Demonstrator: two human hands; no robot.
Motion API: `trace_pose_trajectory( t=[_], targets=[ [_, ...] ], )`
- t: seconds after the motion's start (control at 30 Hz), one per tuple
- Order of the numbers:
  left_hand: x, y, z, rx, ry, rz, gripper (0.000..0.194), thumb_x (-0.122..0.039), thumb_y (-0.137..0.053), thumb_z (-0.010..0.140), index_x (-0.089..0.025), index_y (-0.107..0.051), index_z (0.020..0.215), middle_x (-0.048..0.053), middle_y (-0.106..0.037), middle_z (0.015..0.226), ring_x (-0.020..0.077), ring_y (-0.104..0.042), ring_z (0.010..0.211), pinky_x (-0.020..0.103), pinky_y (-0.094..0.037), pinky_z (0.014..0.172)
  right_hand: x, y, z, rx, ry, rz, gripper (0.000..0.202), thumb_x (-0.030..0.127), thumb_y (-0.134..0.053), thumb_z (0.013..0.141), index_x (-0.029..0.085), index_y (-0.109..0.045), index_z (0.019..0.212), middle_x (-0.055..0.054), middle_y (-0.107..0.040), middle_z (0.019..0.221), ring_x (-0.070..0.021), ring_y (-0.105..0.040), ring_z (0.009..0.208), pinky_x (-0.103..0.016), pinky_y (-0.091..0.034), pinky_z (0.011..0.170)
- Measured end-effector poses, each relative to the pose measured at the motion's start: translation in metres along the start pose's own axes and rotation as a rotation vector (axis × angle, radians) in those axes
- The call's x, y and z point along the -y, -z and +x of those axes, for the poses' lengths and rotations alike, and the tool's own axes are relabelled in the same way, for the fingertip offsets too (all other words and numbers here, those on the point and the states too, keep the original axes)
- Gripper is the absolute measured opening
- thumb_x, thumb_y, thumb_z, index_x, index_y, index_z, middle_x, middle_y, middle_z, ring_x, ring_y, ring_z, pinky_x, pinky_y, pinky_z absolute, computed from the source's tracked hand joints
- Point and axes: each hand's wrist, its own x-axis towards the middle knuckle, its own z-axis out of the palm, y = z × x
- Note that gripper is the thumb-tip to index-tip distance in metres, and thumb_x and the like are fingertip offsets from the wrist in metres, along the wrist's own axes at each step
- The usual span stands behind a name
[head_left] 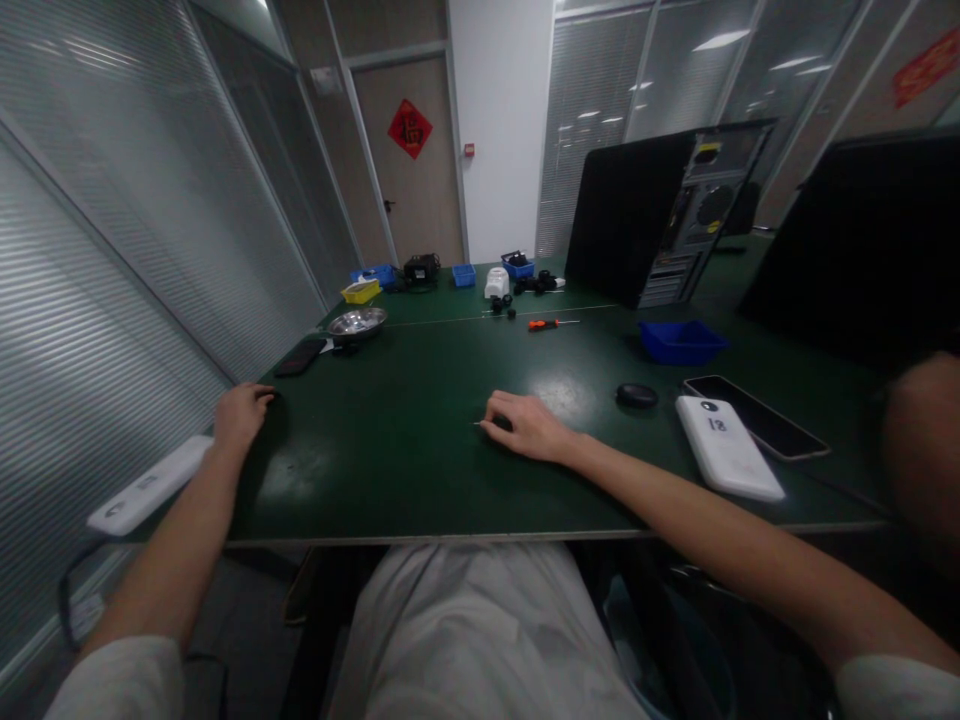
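My right hand (525,426) rests on the green table (390,450) with its fingers curled and closed. A thin pale tip pokes out to the left of the fingers, and what it belongs to is hidden. At the table's left edge is my left hand (241,412), fingers bent together, with a small dark spot at the fingertips that I cannot make out. Nearest to it lie a black phone (301,357) and a white power bank (154,484). An orange-handled screwdriver (544,325) lies farther back, beyond my right hand.
On the right are a black oval object (637,396), a second phone (757,415), a white power bank (727,447) and a blue tray (681,342). A metal bowl (357,324), small parts and a computer case (634,215) stand farther back. Another person's blurred arm (926,450) enters from the right.
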Motion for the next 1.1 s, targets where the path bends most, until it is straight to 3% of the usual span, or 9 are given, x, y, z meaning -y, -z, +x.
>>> trace_pose_trajectory(
  t=[0.47,0.83,1.1],
  targets=[
    [-0.010,0.001,-0.001,0.002,-0.047,0.187,0.033,-0.015,-0.054,0.095,-0.006,-0.072,0.121,0.011,-0.064,0.112,0.0224,-0.057,0.102,0.025,-0.040,0.087,0.001,0.002,0.000,0.010,0.003,0.006,0.016,0.034,-0.056,0.100,0.020,-0.062,0.098,-0.003,-0.063,0.098,-0.0125,-0.054,0.073,-0.026,-0.035,0.065],
    [-0.020,0.005,-0.002,0.013,0.009,0.231,0.031,-0.017,-0.056,0.093,-0.004,-0.071,0.117,0.012,-0.067,0.112,0.0217,-0.058,0.099,0.024,-0.040,0.083,-0.001,0.001,0.000,0.006,0.006,-0.004,0.015,0.034,-0.057,0.099,0.020,-0.062,0.097,-0.003,-0.064,0.097,-0.0129,-0.055,0.074,-0.026,-0.034,0.066],
    [-0.022,0.004,-0.005,-0.005,0.093,0.223,0.036,-0.026,-0.053,0.095,-0.003,-0.073,0.114,0.015,-0.068,0.102,0.0251,-0.057,0.091,0.030,-0.041,0.082,-0.004,-0.003,0.001,0.008,0.001,-0.002,0.014,0.034,-0.058,0.099,0.021,-0.062,0.097,-0.002,-0.063,0.097,-0.0131,-0.055,0.075,-0.026,-0.034,0.066]
  ],
)
